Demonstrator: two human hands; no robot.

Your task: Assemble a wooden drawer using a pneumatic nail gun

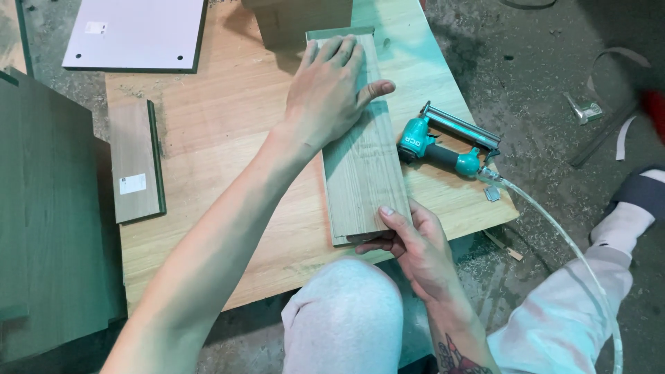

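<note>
One long grey-brown wood-grain board (360, 159), both hands on it.

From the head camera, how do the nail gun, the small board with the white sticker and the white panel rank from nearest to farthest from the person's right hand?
Measured from the right hand, which grips the near end of the long plank:
1. Nail gun, just beyond it to the right.
2. Small board with the white sticker, far left on the tabletop.
3. White panel, at the far left corner.
</note>
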